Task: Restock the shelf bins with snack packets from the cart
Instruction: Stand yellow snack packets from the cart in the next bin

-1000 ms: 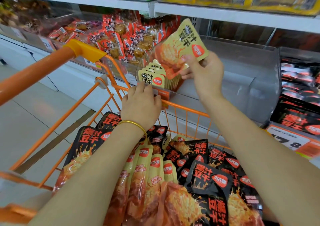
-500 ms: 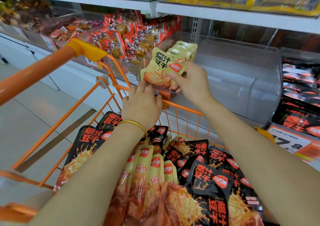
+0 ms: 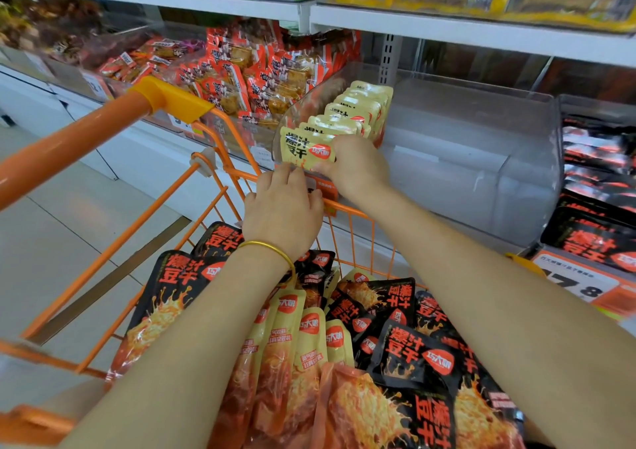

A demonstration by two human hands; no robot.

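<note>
Two hands at shelf, head view: right hand (image 3: 354,168) pinches yellow packet (image 3: 304,149) at front of the row inside clear bin (image 3: 481,159). Left hand (image 3: 282,207) rests on orange cart (image 3: 347,208) rim, fingers loosely straight. Black packets (image 3: 413,355) piled in cart.

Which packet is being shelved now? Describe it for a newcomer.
Start at the clear bin beyond the cart. A row of cream packets stands at its left end. The packet is the frontmost, pinched by the right hand, its whole label showing.
</note>
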